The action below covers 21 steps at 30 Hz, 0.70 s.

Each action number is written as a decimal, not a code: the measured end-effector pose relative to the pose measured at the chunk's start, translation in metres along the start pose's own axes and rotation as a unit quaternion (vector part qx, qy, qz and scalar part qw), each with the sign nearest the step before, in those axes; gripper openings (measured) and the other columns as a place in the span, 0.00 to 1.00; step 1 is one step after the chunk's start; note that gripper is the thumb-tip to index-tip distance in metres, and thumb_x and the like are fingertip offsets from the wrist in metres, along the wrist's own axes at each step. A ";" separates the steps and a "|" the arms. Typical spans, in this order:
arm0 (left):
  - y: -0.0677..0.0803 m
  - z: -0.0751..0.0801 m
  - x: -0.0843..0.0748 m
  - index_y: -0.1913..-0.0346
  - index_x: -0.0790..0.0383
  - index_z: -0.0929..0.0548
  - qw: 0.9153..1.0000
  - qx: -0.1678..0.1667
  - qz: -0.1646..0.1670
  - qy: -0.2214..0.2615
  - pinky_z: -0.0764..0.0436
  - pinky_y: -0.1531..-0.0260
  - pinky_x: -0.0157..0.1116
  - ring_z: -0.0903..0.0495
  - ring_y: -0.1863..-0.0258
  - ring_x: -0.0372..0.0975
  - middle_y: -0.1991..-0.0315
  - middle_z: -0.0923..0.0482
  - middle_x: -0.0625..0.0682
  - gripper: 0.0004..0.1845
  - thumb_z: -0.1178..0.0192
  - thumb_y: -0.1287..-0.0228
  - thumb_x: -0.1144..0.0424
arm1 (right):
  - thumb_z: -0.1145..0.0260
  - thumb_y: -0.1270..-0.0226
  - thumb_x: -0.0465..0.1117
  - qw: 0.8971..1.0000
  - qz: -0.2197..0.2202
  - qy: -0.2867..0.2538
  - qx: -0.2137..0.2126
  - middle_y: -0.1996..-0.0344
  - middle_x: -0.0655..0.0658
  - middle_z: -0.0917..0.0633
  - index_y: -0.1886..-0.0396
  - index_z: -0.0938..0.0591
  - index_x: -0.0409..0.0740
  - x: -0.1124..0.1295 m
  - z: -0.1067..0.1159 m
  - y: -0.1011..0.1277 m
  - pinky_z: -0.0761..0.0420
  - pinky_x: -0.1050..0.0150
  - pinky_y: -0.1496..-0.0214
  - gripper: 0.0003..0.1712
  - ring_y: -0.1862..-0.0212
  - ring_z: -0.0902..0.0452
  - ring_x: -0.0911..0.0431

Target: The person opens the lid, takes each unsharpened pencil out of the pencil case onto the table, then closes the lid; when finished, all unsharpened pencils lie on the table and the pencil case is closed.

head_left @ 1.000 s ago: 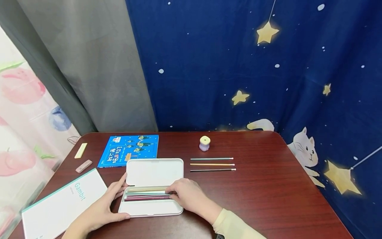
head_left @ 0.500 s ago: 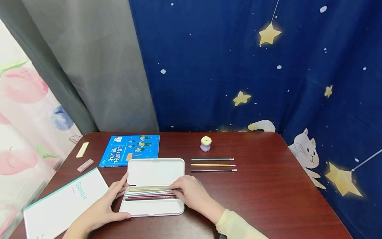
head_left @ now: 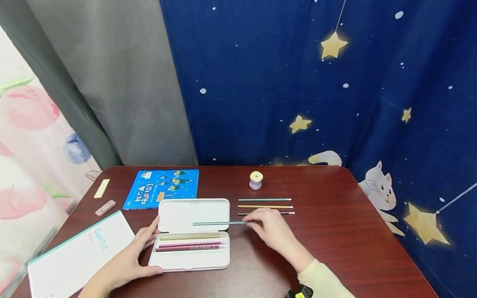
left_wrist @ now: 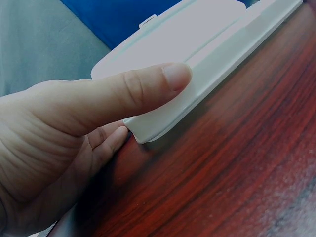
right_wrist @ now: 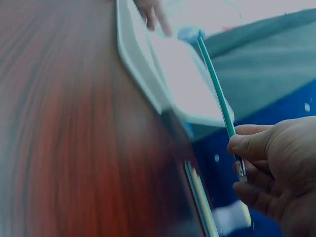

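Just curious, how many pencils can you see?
7: three in a row on the table, one in the right hand, three in the case; others may be hidden.

A white plastic pencil case (head_left: 193, 238) lies open near the front edge of the dark red wooden table (head_left: 335, 240), its lid toward the back and several pencils (head_left: 190, 244) in its tray. The left hand (head_left: 126, 258) rests against the case's left end. The right hand (head_left: 273, 229), just right of the case, holds a teal pencil (head_left: 220, 223) over the lid. Behind that hand three loose pencils (head_left: 265, 206) lie side by side, and a small lilac sharpener (head_left: 255, 180) stands behind them. A blue picture book (head_left: 162, 188) lies behind the case. A white notebook (head_left: 74, 252) sits at the front left corner, with two small erasers (head_left: 103, 198) along the left edge.
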State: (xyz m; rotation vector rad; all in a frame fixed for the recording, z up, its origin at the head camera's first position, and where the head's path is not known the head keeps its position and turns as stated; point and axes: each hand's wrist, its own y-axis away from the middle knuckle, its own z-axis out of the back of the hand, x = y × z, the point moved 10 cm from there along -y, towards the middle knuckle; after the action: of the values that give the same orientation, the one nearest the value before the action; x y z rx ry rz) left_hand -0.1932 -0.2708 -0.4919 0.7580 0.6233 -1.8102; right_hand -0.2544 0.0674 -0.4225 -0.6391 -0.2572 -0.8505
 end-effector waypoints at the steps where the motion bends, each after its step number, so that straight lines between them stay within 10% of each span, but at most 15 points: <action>1: 0.001 0.000 0.001 0.14 0.47 0.57 1.000 -0.001 0.001 -0.001 0.32 0.39 0.18 0.29 0.36 0.24 0.33 0.34 0.55 0.66 0.20 0.46 0.47 | 0.24 0.33 0.36 1.000 -0.007 0.000 -0.001 0.59 0.57 0.09 0.57 0.07 0.51 -0.006 0.003 0.003 0.14 0.59 0.48 0.08 0.53 0.14 0.61; 21: 0.000 -0.001 0.002 0.14 0.47 0.56 1.000 -0.005 -0.008 -0.007 0.32 0.39 0.18 0.29 0.37 0.25 0.33 0.34 0.55 0.67 0.19 0.47 0.47 | 0.23 0.35 0.38 0.990 -0.124 -0.055 0.040 0.63 0.61 0.11 0.61 0.07 0.59 -0.104 0.057 0.031 0.17 0.66 0.59 0.09 0.63 0.20 0.64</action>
State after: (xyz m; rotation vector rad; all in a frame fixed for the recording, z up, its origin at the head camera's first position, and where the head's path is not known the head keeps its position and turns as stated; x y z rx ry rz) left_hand -0.1935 -0.2715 -0.4942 0.7351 0.6314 -1.8234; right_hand -0.2953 0.1813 -0.4380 -0.5874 -0.4766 -1.0392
